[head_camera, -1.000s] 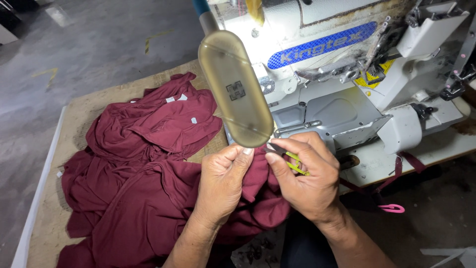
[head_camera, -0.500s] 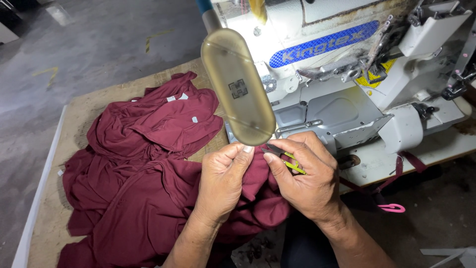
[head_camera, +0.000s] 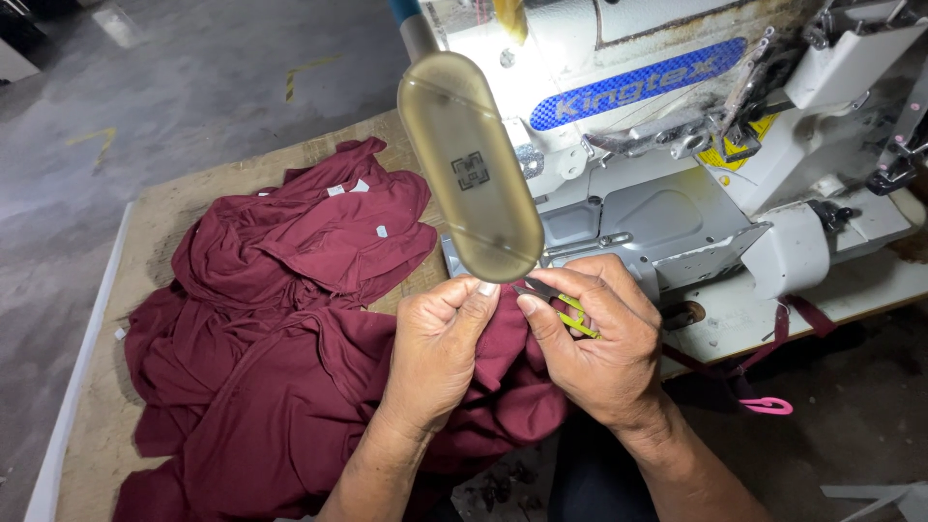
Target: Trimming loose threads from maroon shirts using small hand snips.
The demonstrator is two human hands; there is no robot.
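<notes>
Inspecting: maroon fabric (head_camera: 290,387) worked at the front edge of a white sewing machine (head_camera: 677,193).
Left hand (head_camera: 435,353): fingers pinched together on a fold of the fabric, thumb tip up beside the other hand.
Right hand (head_camera: 594,343): closed around a yellow-green thread snipper (head_camera: 570,314); its dark blades point left toward the pinched fold.
Key relation: snipper's long axis runs roughly left-right, tips just beside the left thumb; the held fold lies between the two hands, nearer the left.
Fabric position: bulk heaped to the left on a worn brown board (head_camera: 155,222), one part drawn under both hands toward the person's lap.
Contact at blades: cannot tell whether thread or cloth is between them.
Surroundings: oblong translucent lamp cover (head_camera: 469,164) hangs just above the hands; pink clip (head_camera: 768,406) lies below the machine table, well apart.
</notes>
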